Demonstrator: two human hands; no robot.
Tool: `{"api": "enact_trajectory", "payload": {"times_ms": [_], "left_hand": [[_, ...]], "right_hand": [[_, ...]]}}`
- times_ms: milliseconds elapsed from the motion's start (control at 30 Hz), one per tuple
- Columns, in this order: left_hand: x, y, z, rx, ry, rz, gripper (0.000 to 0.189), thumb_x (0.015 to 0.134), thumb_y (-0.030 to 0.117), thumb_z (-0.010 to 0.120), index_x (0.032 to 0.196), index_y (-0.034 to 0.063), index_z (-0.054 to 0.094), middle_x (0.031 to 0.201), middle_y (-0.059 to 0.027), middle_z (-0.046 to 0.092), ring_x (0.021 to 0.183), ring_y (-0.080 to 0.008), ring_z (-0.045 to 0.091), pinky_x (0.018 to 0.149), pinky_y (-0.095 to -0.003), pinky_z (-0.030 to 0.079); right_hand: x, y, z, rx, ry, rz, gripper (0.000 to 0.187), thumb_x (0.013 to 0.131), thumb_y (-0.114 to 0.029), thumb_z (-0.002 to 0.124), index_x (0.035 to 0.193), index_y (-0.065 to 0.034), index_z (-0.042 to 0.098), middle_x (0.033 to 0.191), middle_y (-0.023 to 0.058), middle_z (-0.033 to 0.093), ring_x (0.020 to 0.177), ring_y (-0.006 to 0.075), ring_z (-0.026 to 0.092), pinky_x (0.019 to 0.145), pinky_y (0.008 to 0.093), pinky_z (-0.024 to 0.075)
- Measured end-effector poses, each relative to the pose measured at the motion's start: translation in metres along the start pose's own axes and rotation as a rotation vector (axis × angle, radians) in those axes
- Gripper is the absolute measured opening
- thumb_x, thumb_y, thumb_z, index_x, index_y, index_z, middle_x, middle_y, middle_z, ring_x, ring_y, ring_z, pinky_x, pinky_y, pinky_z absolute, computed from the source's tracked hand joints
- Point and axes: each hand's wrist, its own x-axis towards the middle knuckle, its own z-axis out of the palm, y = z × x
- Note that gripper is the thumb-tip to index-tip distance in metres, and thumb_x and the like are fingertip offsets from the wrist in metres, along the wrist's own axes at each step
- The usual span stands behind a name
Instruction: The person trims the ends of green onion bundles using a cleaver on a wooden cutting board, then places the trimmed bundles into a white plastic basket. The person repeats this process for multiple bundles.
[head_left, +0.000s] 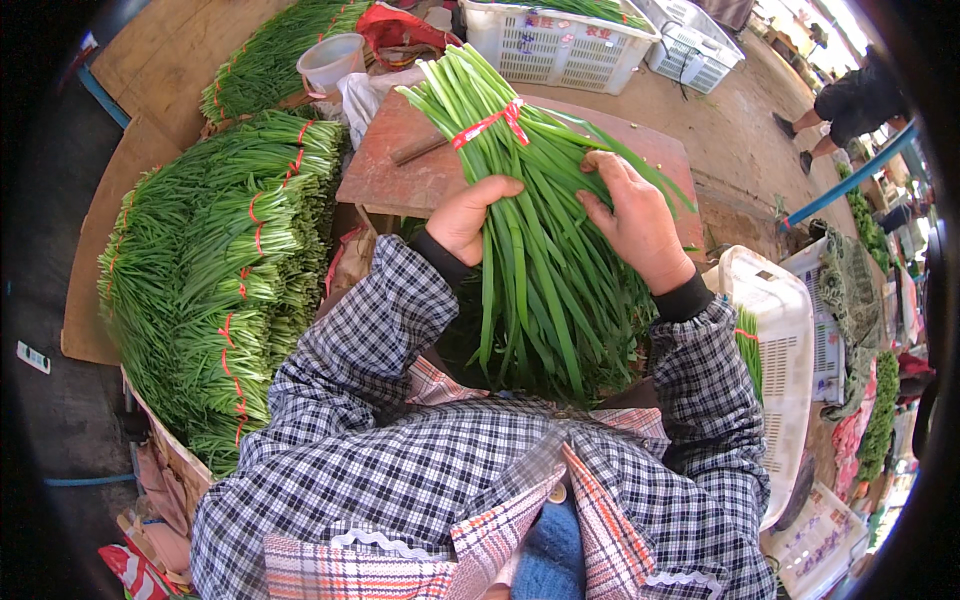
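Observation:
A bundle of long green garlic chives (517, 172) is held up at a slant over a red-brown wooden board (390, 165). Red tape (487, 126) is tied around it near the pale cut ends, which point away from me. My left hand (472, 217) grips the bundle's left side below the tape, thumb across the stalks. On the right side, my right hand (634, 217) has thumb and fingertips on the leaves, its other fingers partly hidden. The loose leaf tips hang down toward my lap. A short wooden stick (418, 148) lies on the board, left of the bundle.
Many tied chive bundles (217, 277) are stacked at left, with more (277, 60) behind. A plastic tub (332, 64) and red bag (405, 34) sit beyond the board. White crates stand at the back (562, 49) and right (780, 375). Someone's legs (825, 124) show far right.

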Motion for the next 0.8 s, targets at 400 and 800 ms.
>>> {"api": "enact_trajectory", "payload": {"times_ms": [400, 800], "left_hand": [[-0.006, 0.037, -0.001, 0.189, 0.028, 0.516, 0.044, 0.085, -0.005, 0.054, 0.129, -0.0018, 0.05, 0.118, -0.0138, 0.063, 0.102, -0.026, 0.067, 0.086, -0.0414, 0.058], [-0.023, 0.02, 0.045, 0.641, -0.111, 0.579, 0.075, 0.069, 0.002, 0.07, 0.139, 0.0001, 0.044, 0.13, -0.0066, 0.057, 0.121, -0.0186, 0.054, 0.104, -0.0359, 0.044]], "right_hand": [[-0.032, -0.013, -0.094, 0.141, -0.347, 0.099, 0.07, 0.082, -0.011, 0.071, 0.145, -0.0047, 0.042, 0.14, 0.0203, 0.054, 0.123, 0.033, 0.057, 0.101, 0.0394, 0.0466], [-0.005, -0.032, -0.039, 0.303, 0.003, -0.026, 0.13, 0.06, -0.039, 0.092, 0.154, 0.0053, 0.015, 0.155, 0.0287, 0.03, 0.143, 0.037, 0.035, 0.117, 0.0414, 0.0288]]}}
